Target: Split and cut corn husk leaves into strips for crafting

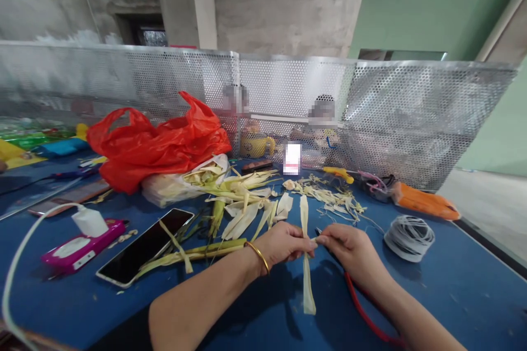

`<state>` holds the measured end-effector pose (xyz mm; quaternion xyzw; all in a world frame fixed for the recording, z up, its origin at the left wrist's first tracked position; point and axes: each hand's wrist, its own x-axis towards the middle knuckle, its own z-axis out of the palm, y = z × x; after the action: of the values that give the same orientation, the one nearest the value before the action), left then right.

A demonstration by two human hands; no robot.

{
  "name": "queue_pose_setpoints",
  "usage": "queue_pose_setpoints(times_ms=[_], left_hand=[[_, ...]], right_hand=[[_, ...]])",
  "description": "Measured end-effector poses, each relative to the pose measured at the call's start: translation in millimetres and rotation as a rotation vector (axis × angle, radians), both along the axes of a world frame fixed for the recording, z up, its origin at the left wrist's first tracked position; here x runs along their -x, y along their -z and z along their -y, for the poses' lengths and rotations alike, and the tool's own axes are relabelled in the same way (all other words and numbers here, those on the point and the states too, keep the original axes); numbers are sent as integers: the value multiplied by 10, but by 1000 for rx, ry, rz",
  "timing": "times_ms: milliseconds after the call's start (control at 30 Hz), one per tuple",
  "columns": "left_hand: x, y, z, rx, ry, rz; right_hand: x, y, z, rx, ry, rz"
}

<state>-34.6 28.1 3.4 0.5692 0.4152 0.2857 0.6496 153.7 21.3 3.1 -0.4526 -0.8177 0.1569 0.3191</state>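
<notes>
My left hand [284, 242], with a gold bangle at the wrist, pinches a long pale strip of corn husk [308, 290] that stands up and hangs down past the fingers. Close on its right, my right hand [346, 242] is closed, thumb and fingertip pinching the small end of a husk piece [318, 239] that sticks out from the left fingers. A red curved handle [362, 311] runs below the right hand; I cannot tell what tool it belongs to. Loose corn husks [245, 214] lie in a heap just beyond the left hand.
On the blue table [465, 290] are a wire coil [409, 237], husk scraps [329, 194], an orange packet [426, 201], a black phone [146, 247], a magenta power strip [84, 245] and a red plastic bag [160, 145]. A perforated metal screen [280, 85] stands behind, with people beyond it.
</notes>
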Motion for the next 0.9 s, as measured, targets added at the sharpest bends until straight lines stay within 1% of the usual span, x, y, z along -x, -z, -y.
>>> queue_pose_setpoints(times_ms=[133, 200, 300, 367, 400, 433, 500, 567, 633, 733, 800, 900], left_hand=[[-4, 2, -9, 39, -3, 14], [-9, 16, -12, 71, -25, 35], [-12, 34, -20, 134, -120, 105], [-3, 32, -34, 194, -172, 189], [3, 28, -42, 226, -185, 235], [9, 22, -50, 253, -195, 277], [15, 14, -61, 278, -217, 336], [9, 20, -63, 269, -237, 367], [-9, 42, -54, 258, -239, 387], [-40, 85, -35, 254, -225, 403], [-55, 104, -23, 263, -235, 419], [-70, 98, 2, 277, -282, 449]], right_hand=[[10, 45, 1, -87, 60, 32], [-5, 67, -16, -159, 88, 71], [-39, 51, -25, -385, 155, 136], [-47, 3, 14, -557, 214, 152], [-41, -23, 49, -627, 223, 154], [-26, -46, 91, -676, 204, 162], [28, -61, 180, -732, 74, 220], [104, -27, 246, -727, -79, 343], [179, 40, 270, -699, -186, 465], [251, 132, 255, -675, -228, 549], [267, 154, 240, -678, -227, 540], [267, 137, 243, -686, -235, 480]])
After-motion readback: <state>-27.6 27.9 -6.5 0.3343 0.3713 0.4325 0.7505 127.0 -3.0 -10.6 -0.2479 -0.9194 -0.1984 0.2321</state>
